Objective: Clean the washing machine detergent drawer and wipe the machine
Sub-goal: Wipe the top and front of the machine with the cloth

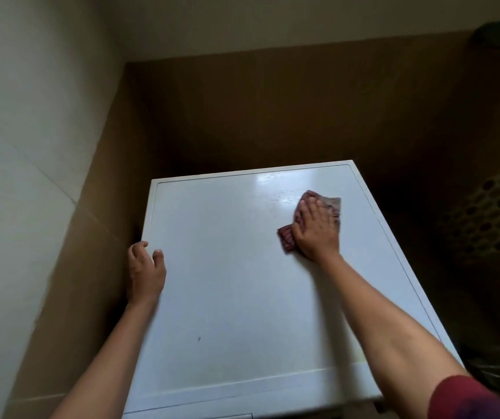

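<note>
The white top of the washing machine (pixel 227 282) fills the middle of the view. My right hand (pixel 315 229) presses a reddish cloth (pixel 331 204) flat against the top near its far right corner, fingers spread over the cloth. A wet, shiny streak shows just left of the cloth. My left hand (pixel 146 270) rests at the machine's left edge with fingers loosely curled, holding nothing. The detergent drawer is not in view.
Brown wall panels (pixel 273 116) enclose the machine at the back and left, with pale wall (pixel 31 146) above on the left. A perforated basket (pixel 490 207) stands in the shadow to the right of the machine.
</note>
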### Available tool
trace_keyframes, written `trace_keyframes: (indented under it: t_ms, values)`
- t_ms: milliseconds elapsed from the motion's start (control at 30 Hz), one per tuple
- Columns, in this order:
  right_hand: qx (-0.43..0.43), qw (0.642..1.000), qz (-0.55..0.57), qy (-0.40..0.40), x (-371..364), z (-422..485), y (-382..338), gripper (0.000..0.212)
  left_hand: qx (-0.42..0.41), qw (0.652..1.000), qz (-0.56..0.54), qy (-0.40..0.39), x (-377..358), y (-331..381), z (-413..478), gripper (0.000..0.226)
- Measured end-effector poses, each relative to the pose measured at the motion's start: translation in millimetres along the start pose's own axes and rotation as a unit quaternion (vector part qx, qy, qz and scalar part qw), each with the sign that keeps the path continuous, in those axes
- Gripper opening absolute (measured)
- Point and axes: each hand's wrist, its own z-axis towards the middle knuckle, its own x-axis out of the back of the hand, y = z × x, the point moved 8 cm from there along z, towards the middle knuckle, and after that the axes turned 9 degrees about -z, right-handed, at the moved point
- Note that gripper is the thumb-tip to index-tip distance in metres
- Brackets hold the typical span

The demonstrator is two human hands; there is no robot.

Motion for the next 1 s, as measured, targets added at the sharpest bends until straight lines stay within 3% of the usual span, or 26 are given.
trace_keyframes:
  t_ms: [167,433,533,800,1000]
  values:
    - [-0.110,0.994,-0.014,-0.010,4,11,120,0.079,0.020,1.000,0.011,0.010,-15,6,19,0.035]
    - [-0.162,0.986,-0.019,-0.019,10,55,129,0.079,0.004,0.999,0.028,0.020,-29,7,55,0.036]
    - [-0.174,0.984,-0.021,-0.019,13,83,119,0.075,-0.036,0.999,0.025,0.014,-36,7,59,0.038]
    - [-0.128,0.992,-0.012,-0.022,10,148,14,0.071,-0.025,1.000,0.006,0.012,-36,6,55,0.044]
    - [0.062,0.997,0.027,-0.028,5,153,-159,0.065,-0.007,1.000,-0.024,0.010,-32,6,54,0.042]
